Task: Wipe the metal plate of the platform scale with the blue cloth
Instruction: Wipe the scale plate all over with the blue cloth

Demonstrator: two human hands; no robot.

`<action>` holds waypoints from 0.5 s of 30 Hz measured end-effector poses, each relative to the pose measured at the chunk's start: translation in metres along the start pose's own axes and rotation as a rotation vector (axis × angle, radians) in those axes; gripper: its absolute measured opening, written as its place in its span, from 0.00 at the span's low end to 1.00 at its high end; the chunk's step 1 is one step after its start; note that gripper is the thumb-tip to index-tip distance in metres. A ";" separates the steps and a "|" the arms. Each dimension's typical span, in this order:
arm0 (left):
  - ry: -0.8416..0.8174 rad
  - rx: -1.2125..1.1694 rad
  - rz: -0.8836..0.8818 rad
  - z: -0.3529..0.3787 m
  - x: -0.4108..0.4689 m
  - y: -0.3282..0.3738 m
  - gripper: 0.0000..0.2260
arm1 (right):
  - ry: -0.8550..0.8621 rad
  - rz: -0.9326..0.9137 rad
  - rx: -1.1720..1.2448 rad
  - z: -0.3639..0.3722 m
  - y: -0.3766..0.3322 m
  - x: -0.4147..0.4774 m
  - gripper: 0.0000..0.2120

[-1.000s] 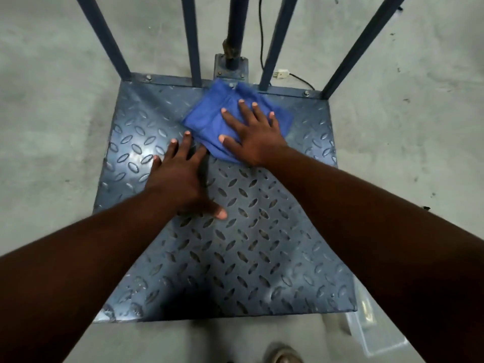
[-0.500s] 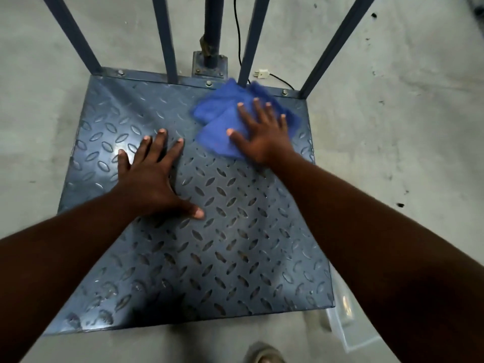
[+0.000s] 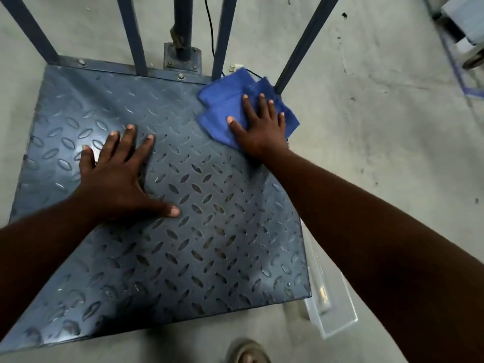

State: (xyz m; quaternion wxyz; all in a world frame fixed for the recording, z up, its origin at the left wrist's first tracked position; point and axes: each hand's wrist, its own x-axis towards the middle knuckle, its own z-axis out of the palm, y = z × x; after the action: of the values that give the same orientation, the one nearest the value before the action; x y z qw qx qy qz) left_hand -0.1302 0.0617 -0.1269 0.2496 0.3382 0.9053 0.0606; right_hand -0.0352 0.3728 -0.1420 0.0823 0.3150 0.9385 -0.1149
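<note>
Your right hand [image 3: 258, 132], fingers straight, presses the blue cloth [image 3: 230, 100] flat at the far right corner of the metal plate [image 3: 209, 231], its fringe overhanging the right edge, while your left hand [image 3: 117, 176], also spread and holding nothing, rests mid-plate, probably to brace your reach.

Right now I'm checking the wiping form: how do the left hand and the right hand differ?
The left hand lies on the bare metal plate; the right hand presses the blue cloth. The left hand sits toward the plate's middle, the right hand at its far right corner, where the cloth overhangs the edge. The left thumb splays wide; the right hand's fingers lie closer together. Both are flat, palm down, fingers straight.
</note>
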 end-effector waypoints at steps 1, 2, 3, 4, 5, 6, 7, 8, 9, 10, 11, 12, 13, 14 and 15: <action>0.009 -0.001 0.003 0.001 -0.001 0.000 0.74 | 0.011 -0.064 -0.009 0.005 -0.004 -0.014 0.38; 0.021 0.000 0.002 0.001 -0.002 0.001 0.73 | 0.019 -0.132 -0.015 0.010 -0.007 -0.032 0.37; 0.036 0.001 -0.004 0.002 -0.003 0.001 0.73 | 0.020 -0.206 -0.022 0.016 -0.009 -0.051 0.36; 0.050 0.001 -0.012 0.003 -0.004 0.002 0.73 | 0.018 -0.275 -0.030 0.020 -0.008 -0.067 0.36; 0.057 0.000 -0.017 0.003 -0.004 0.003 0.73 | 0.019 -0.321 -0.040 0.024 -0.006 -0.077 0.36; 0.055 0.000 -0.019 0.002 -0.004 0.004 0.73 | 0.020 -0.338 -0.051 0.023 -0.002 -0.077 0.36; 0.049 0.002 -0.020 0.002 -0.004 0.005 0.73 | 0.014 -0.322 -0.053 0.019 0.002 -0.067 0.36; 0.042 0.007 -0.022 0.001 -0.004 0.006 0.73 | 0.007 -0.272 -0.043 0.013 0.005 -0.051 0.36; 0.035 0.012 -0.024 0.000 -0.004 0.006 0.73 | 0.004 -0.203 -0.027 0.006 0.007 -0.032 0.36; 0.029 0.018 -0.028 0.000 -0.004 0.006 0.73 | -0.004 -0.130 -0.013 -0.002 0.008 -0.013 0.37; 0.026 0.022 -0.032 0.000 -0.003 0.006 0.73 | -0.008 -0.071 -0.003 -0.007 0.011 0.002 0.37; 0.025 0.025 -0.036 0.001 -0.003 0.006 0.73 | -0.012 -0.035 0.002 -0.009 0.012 0.012 0.38; 0.025 0.029 -0.035 0.001 -0.003 0.006 0.73 | -0.014 -0.014 0.014 -0.010 0.015 0.015 0.38; 0.023 0.035 -0.031 0.001 -0.003 0.006 0.73 | -0.012 0.007 0.038 -0.009 0.017 0.011 0.38; 0.023 0.039 -0.029 0.000 -0.002 0.006 0.72 | -0.004 0.031 0.069 -0.006 0.020 0.000 0.38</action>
State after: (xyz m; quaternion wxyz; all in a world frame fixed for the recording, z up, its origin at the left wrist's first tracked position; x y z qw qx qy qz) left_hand -0.1250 0.0649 -0.1246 0.2336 0.3293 0.9139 0.0431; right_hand -0.0233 0.3895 -0.1390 0.0748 0.3319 0.9288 -0.1467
